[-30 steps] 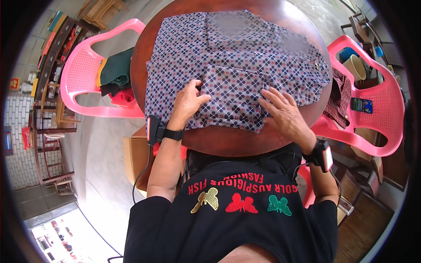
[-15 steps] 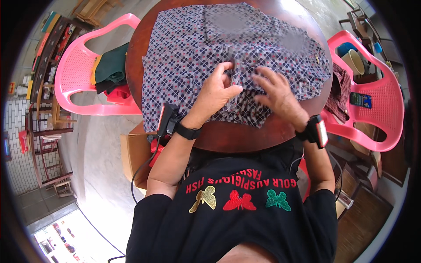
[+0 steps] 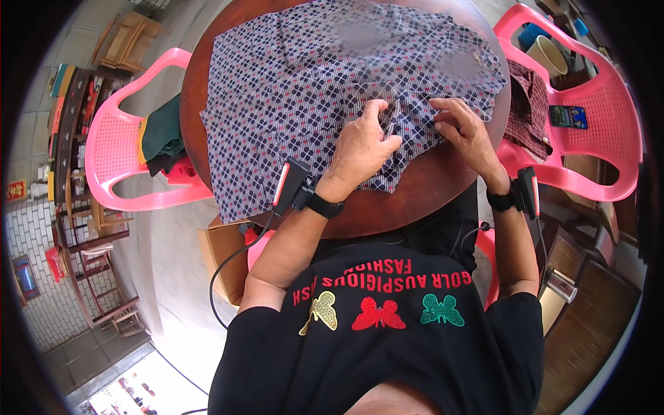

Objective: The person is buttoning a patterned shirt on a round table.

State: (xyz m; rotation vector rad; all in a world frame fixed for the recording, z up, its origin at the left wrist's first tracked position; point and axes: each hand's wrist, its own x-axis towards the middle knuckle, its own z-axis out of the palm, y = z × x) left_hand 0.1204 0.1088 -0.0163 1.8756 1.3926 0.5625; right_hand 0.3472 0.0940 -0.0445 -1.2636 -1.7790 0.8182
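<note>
A patterned cloth garment (image 3: 277, 117), grey-white with dark blue flower shapes and small red marks, lies spread over a round brown table (image 3: 443, 176). My left hand (image 3: 364, 149) rests on its near middle part. The thumb and forefinger stand apart around a raised, narrow fold (image 3: 391, 116) of the cloth; the other fingertips are hidden below the hand. To the right, my right hand (image 3: 467, 131) hovers at the garment's near right edge, fingers curved and apart, with nothing visible between them. Two blurred patches cover parts of the cloth's far side.
Pink plastic chairs flank the table: the left chair (image 3: 104, 138) bears folded dark green clothing (image 3: 164, 131), the right chair (image 3: 609, 124) a dark checked cloth (image 3: 529, 111) and a phone (image 3: 568, 117). A cardboard box (image 3: 220, 259) stands below the table's near left. Cables run from both wrist devices.
The view has shifted, so table and garment sit further up and left. My right hand has moved away from the fold to the right. My left hand stays by the fold.
</note>
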